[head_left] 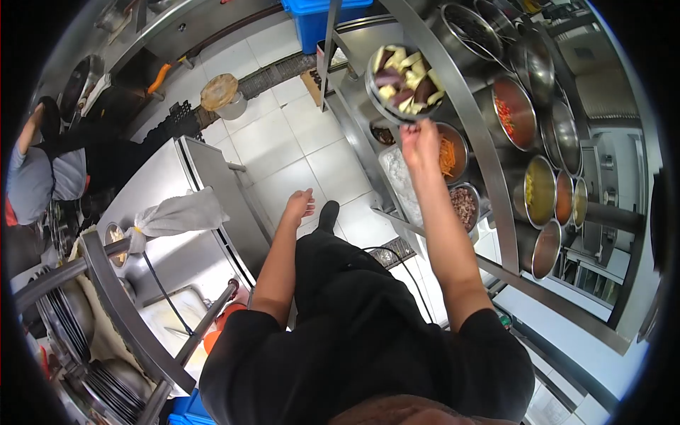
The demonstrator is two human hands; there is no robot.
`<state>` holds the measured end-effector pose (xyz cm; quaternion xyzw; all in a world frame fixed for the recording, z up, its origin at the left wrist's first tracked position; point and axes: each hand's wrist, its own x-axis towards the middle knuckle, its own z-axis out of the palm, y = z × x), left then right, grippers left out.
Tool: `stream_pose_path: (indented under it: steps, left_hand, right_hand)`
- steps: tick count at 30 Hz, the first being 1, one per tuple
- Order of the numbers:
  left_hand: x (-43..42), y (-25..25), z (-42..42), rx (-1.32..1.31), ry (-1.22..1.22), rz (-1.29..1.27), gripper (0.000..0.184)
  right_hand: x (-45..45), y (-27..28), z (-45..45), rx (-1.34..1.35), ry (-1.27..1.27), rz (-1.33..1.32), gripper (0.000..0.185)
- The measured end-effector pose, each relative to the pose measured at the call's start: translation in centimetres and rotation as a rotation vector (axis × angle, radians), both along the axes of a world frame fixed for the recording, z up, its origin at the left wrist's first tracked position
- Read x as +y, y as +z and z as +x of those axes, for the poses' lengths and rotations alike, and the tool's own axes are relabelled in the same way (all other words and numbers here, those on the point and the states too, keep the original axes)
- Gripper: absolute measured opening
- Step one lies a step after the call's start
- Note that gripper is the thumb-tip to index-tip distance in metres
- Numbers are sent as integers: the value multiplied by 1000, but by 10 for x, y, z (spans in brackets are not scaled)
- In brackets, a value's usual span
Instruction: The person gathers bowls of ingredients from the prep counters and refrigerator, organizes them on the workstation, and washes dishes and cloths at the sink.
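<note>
My right hand (421, 142) is closed on the near rim of a metal bowl (377, 99) full of cut eggplant pieces (407, 79), over the shelf at the upper right. Just below that hand lies a bowl of orange shredded strips (448, 156), with a bowl of small brownish pieces (464, 204) nearer to me. My left hand (301, 204) hangs in the air above the tiled floor, its fingers loosely curled and apart, with nothing in them.
Metal rack posts (489, 149) run beside my right arm. More bowls, one with red pieces (504, 117), stand on the right rack. A steel counter (159, 191) with a grey cloth (188, 214) is on the left. Another person (32, 173) works at the far left. A lidded bucket (230, 106) stands on the floor.
</note>
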<state>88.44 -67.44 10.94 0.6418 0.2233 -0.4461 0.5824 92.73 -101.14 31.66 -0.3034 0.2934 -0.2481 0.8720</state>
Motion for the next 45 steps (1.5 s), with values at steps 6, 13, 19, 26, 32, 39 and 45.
stream_pose_path:
  steps: [6, 13, 19, 26, 32, 39, 45]
  left_hand:
    - [41, -2, -11, 43, 154, 42, 32]
    - [35, 15, -25, -32, 221, -27, 32]
    - [13, 41, -59, -228, 227, -66, 37]
    - [1, 198, -159, -531, 257, -224, 26]
    - [47, 343, -294, -767, 312, -329, 20]
    - [239, 497, -350, -1304, 1019, 545, 44]
    - [350, 574, -290, -724, 929, 387, 99]
  right_hand:
    - [-81, -50, 103, -5, -295, 134, 13]
    - [-208, -159, 111, 832, 9, -1026, 19]
    - [-201, -140, 104, 1160, 393, -1765, 28]
    - [-47, -46, 84, -153, 62, 220, 17]
    - [114, 23, -30, -188, 437, 82, 11]
    - [262, 170, -78, -355, 807, -203, 15]
    - [426, 304, -91, -482, 1255, -726, 41]
